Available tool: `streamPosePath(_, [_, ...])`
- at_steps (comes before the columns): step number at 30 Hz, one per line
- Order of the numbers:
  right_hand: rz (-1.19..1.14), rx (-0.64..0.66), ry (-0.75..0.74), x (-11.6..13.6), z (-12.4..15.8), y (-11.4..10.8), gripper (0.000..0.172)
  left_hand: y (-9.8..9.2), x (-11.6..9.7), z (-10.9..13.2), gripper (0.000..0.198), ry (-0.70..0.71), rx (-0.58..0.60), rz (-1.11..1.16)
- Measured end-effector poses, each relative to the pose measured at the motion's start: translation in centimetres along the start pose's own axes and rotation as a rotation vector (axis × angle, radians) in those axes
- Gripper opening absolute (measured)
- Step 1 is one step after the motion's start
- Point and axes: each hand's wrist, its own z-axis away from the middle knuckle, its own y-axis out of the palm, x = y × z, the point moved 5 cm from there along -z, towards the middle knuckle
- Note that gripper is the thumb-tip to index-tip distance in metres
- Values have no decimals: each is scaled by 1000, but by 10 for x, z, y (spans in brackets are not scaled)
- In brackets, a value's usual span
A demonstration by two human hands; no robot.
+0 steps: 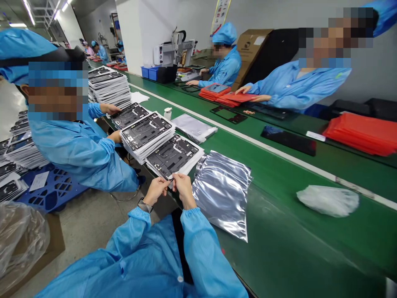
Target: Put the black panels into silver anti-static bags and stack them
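we note left hand (pixel 156 191) and right hand (pixel 184 189) both clenched, pinching the near edge of a black panel (pixel 172 156) on the green table (pixel 288 248), silver foil bag (pixel 221 194) just beside it.

My left grip (pixel 156 191) and right grip (pixel 183 189) sit at the near edge of the green desk (pixel 279 240). Forward: stacked black panels (pixel 172 157) obstruct. Right: silver foil bag (pixel 221 194) just beside. Passage: green surface between that bag and the crumpled plastic bag (pixel 327 200). Left: floor (pixel 93 236) past the edge.
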Motion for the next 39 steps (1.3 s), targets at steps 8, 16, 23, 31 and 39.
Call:
streamPosePath(8, [71, -44, 33, -7, 5, -4, 32, -95, -54, -29, 39, 176, -336, 75])
streamPosePath(16, [82, -63, 54, -11, 9, 1, 28, -99, -69, -57, 18, 122, -352, 147])
streamPosePath(23, [93, -63, 78, -13, 6, 3, 28, -105, -72, -55, 17, 45, -302, 244])
streamPosePath(31, [71, -61, 83, -15, 3, 1, 29, -94, -78, -56, 22, 84, -262, 270])
streamPosePath(39, [29, -82, 80, -17, 4, 0, 29, -65, -94, -47, 45, 188, -134, 158])
